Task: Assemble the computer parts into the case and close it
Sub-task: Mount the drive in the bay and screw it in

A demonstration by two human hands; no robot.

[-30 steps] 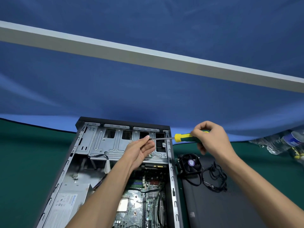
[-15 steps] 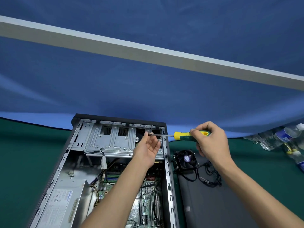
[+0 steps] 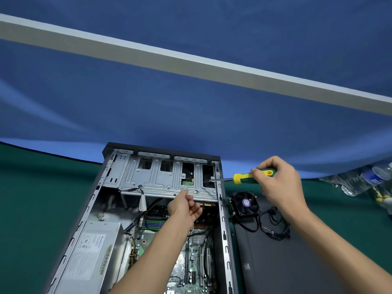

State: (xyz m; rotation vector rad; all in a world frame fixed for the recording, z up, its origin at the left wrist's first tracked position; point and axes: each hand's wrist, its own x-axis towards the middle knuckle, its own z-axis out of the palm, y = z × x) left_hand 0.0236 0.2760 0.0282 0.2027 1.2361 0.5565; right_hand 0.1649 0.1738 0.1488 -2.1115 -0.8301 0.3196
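An open computer case (image 3: 224, 211) lies on the green table, with a silver drive cage (image 3: 157, 179) at its far end, a power supply (image 3: 93, 255) at the near left and a motherboard (image 3: 195, 259) inside. My right hand (image 3: 277, 183) grips a yellow-green screwdriver (image 3: 248, 178) held level, its tip at the cage's far right opening. My left hand (image 3: 186, 206) hovers just below the cage's front edge, fingers loosely curled, holding nothing I can see.
A black cooling fan (image 3: 244, 203) with its tangled cable (image 3: 273, 225) rests on the dark side panel (image 3: 286, 266) to the right of the case. Plastic water bottles (image 3: 364, 181) lie at the far right. A blue cloth backdrop rises behind the table.
My left hand has drawn back from the screwdriver tip at the cage toward me and dropped below the cage edge. The screwdriver stays at the right opening.
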